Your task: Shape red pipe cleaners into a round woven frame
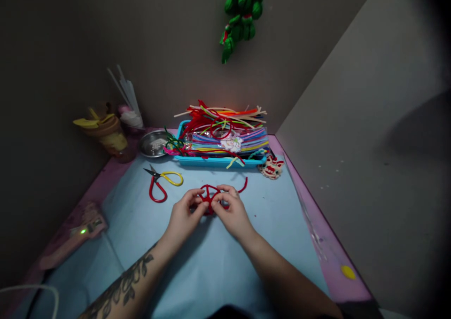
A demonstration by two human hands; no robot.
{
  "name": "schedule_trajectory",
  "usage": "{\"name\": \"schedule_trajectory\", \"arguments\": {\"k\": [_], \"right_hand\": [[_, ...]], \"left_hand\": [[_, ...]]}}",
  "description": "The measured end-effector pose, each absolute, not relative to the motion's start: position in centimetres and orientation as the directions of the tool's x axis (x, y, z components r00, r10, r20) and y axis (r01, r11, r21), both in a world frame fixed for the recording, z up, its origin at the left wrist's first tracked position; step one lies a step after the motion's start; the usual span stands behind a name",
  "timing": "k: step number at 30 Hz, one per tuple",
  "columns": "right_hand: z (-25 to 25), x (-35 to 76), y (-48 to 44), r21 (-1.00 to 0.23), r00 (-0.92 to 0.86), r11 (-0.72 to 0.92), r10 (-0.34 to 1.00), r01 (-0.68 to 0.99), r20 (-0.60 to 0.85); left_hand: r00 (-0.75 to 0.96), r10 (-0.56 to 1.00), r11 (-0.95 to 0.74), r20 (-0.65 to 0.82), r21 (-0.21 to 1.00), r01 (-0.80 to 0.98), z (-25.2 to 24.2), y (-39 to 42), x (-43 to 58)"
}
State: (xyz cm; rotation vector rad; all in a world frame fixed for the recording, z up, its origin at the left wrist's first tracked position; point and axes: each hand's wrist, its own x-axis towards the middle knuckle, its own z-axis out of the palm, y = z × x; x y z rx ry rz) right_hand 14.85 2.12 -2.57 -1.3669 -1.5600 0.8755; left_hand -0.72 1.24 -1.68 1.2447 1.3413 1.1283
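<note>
Your left hand (185, 215) and right hand (232, 213) meet in front of the blue tray (218, 161), each pinching the red pipe-cleaner piece (210, 196) between thumb and fingertips. The piece is a small ring crossed by spokes, its open face turned up towards you. A loose tail runs out past your right hand and curls up towards the tray. Its long axis, from ring to tail, therefore lies roughly parallel to the tray's front rim.

The ring sits between the two grips, above the thumbs and on the tray side of both palms. Its lower edge is hidden by your fingers.

The scissors (162, 180) lie in front of the tray's left end, just beside your left hand but apart from it. A metal dish (153, 144) touches the tray's left end, and a small woven figure (271, 167) sits at its right front corner. Nothing lies between the piece and the tray except bare blue mat (197, 262).
</note>
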Motion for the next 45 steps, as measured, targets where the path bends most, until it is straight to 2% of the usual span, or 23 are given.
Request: {"name": "schedule_trajectory", "arguments": {"k": [11,17,25,28,33,37,45], "right_hand": [[-2.6,14.5,2.0,-0.925,-0.01,0.151,0.988,0.348,0.157],[-2.7,14.4,1.9,-0.929,0.01,0.149,0.987,0.338,0.162],[-1.7,14.9,1.7,-0.932,-0.058,0.272,0.962,0.241,0.266],[-1.4,14.6,1.4,-0.936,-0.092,0.259,0.966,0.241,0.243],[-1.0,14.6,1.3,-0.921,-0.081,0.303,0.953,0.244,0.292],[-0.7,15.1,1.7,-0.933,-0.068,0.297,0.955,0.204,0.289],[-3.1,15.7,3.2,-0.991,0.064,0.118,0.99,0.055,0.122]], "left_hand": [[-0.08,0.996,0.061,-0.047,0.981,0.183,-1.2,1.2,-0.9],[-0.047,0.986,0.158,-0.159,0.987,-0.024,-1.3,1.3,-0.5],[-0.072,0.953,0.267,-0.295,0.927,-0.264,-1.1,2.0,-1.3],[-0.056,0.962,0.246,-0.267,0.938,-0.245,-1.1,1.9,-1.2],[-0.019,0.975,0.215,-0.223,0.959,-0.185,-1.2,1.6,-0.8],[0.07,0.978,0.201,-0.194,0.973,-0.116,-0.9,1.3,-0.4],[0.165,0.967,0.197,-0.192,0.98,-0.014,-0.7,0.8,-0.2]]}}
